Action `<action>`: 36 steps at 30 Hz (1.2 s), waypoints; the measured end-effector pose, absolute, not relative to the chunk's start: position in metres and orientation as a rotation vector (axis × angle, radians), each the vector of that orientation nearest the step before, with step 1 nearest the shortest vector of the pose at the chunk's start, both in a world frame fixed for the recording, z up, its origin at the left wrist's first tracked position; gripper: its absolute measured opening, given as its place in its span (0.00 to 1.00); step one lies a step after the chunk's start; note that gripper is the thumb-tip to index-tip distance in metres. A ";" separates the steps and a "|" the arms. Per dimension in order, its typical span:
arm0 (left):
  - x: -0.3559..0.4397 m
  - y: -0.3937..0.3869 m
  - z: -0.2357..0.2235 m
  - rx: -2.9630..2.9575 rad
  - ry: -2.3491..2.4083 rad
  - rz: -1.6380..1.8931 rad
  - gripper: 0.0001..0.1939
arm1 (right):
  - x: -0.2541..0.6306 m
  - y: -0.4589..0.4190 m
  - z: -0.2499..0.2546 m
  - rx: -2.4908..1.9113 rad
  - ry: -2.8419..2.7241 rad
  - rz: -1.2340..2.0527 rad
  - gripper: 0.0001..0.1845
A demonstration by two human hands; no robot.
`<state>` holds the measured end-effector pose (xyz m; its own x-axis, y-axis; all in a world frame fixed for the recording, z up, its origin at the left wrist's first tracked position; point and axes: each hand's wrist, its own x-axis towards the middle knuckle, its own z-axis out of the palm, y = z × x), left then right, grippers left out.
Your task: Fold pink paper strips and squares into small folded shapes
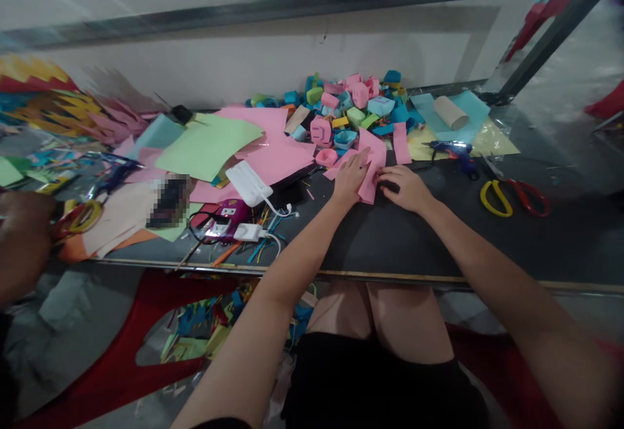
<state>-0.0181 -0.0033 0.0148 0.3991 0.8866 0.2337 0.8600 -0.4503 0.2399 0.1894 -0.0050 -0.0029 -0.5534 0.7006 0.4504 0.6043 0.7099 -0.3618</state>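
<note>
On the dark tabletop lies a folded piece of pink paper [371,156], its upper part standing up a little. My left hand [349,179] rests on its left side, fingers stretched out over it. Beside the right edge is my right hand [404,187], fingertips touching the paper and thumb apart from the fingers. A narrow pink strip [402,143] lies just behind it. Close to the left fingers sit a small pink paper cup shape [326,156] and a pink folded box with a drawn face [320,130].
Behind is a heap of small folded paper boxes [361,95]. At right are a blue glue gun [453,149], scissors [511,196] and a cardboard tube [451,113]. At left lie paper sheets [209,146], a white charger [248,182] and a purple power strip [229,218]. Another person's hand [24,240] holds scissors.
</note>
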 end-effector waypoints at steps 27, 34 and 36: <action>-0.014 0.004 0.003 2.590 1.321 0.359 0.24 | 0.223 0.012 0.010 -0.830 -2.588 0.538 0.26; -0.017 0.008 0.002 2.525 1.305 0.360 0.26 | 0.240 0.021 0.015 -0.877 -2.687 0.829 0.15; -0.017 0.007 0.002 2.513 1.320 0.375 0.26 | 0.242 0.021 0.016 -0.857 -2.670 0.892 0.11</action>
